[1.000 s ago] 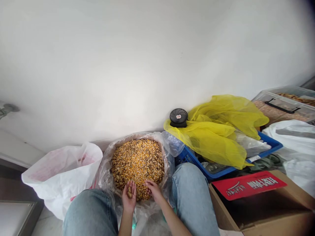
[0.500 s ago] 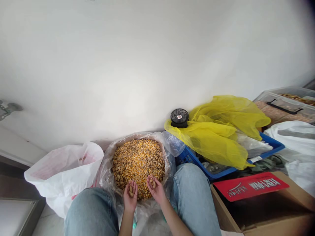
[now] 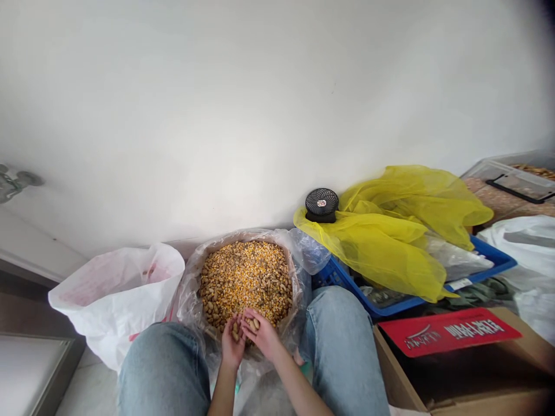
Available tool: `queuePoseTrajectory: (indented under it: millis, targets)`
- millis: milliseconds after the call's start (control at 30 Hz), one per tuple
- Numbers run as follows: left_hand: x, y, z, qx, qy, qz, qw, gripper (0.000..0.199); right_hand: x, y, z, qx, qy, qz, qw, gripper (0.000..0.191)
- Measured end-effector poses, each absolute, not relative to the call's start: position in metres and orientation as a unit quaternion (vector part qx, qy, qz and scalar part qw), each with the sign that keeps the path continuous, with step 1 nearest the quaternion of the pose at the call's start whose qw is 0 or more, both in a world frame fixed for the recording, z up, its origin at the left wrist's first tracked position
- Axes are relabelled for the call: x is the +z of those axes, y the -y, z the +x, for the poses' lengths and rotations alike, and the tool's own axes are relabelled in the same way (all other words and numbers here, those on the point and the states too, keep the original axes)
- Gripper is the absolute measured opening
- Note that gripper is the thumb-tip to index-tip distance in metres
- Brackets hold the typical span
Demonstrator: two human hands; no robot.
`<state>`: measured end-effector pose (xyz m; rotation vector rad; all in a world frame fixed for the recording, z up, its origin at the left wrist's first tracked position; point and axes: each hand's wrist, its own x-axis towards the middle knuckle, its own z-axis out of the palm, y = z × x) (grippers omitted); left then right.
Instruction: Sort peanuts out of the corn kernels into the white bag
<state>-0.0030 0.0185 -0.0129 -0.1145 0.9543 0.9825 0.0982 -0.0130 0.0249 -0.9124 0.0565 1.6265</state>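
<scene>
The peanuts (image 3: 281, 289) have rough, matt shells. The liner (image 3: 191, 306) is glossy, clear plastic. The carton (image 3: 396, 370) is matt cardboard.

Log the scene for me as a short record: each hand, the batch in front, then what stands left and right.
Left hand: palm up, peanuts in shell lying in it
Right hand: beside the left, also bearing peanuts
Batch: peanuts mixed with yellow corn kernels, inside clear plastic
Left: white sack
Right: blue basket, yellow mesh, black fan, open cardboard box
</scene>
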Motion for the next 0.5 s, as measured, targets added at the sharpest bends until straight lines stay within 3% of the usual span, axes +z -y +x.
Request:
queuePoseTrajectory:
  millis: [500]
  targets:
    - [-0.023,-0.016,-0.004,0.473,-0.398,-0.083,0.782,0.028,0.058,0.008,0.069,0.730,0.101,-0.480,0.476,0.030]
